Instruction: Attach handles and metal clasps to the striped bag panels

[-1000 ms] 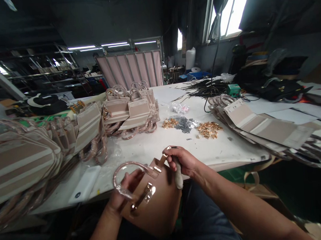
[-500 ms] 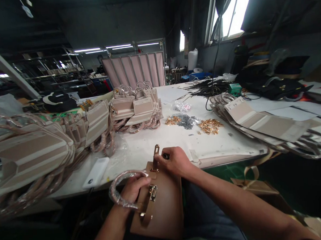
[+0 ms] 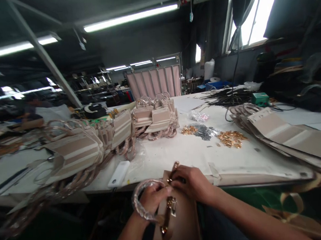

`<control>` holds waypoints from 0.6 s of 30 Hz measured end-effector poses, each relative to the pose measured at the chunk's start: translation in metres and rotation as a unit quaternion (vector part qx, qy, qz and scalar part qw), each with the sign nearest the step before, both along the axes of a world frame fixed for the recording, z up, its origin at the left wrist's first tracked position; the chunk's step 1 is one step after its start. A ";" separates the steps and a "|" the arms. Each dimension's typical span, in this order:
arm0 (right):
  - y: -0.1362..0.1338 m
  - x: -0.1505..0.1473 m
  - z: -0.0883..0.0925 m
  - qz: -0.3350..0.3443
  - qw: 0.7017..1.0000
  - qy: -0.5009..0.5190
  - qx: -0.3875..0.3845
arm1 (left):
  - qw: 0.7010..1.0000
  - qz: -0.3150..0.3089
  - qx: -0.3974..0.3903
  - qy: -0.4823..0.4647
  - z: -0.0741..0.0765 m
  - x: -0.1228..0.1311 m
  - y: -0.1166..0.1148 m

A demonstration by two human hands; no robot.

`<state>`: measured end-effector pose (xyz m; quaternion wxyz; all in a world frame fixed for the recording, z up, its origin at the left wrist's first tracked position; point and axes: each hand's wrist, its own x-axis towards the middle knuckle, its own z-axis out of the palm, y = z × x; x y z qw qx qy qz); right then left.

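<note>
Head view has the tan handbag [image 3: 184,218] at the near edge of the white table [image 3: 168,157]. The left hand [image 3: 152,198] grasps it through the plastic-wrapped handle [image 3: 137,199]; the right hand [image 3: 193,181] pinches the metal-tipped strap [image 3: 176,165] at its far end. Adjusting that strap seems the step in hand, calling for a steady left hold. Tabletop stretches beyond toward the gold hardware pile [image 3: 231,139], giving room on the far side.

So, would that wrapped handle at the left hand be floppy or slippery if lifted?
Probably fairly stiff: the handle forms a rounded arch. Its shiny plastic wrap may be slippery. Lifting it would likely bring the brown bag along, since one end looks attached.
</note>
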<state>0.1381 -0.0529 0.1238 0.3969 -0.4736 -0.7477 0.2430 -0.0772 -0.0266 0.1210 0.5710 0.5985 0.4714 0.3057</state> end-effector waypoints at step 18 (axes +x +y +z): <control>0.005 0.003 -0.039 0.062 0.984 -0.165 -0.012 | 0.999 -0.041 -0.007 0.013 0.007 -0.008 -0.044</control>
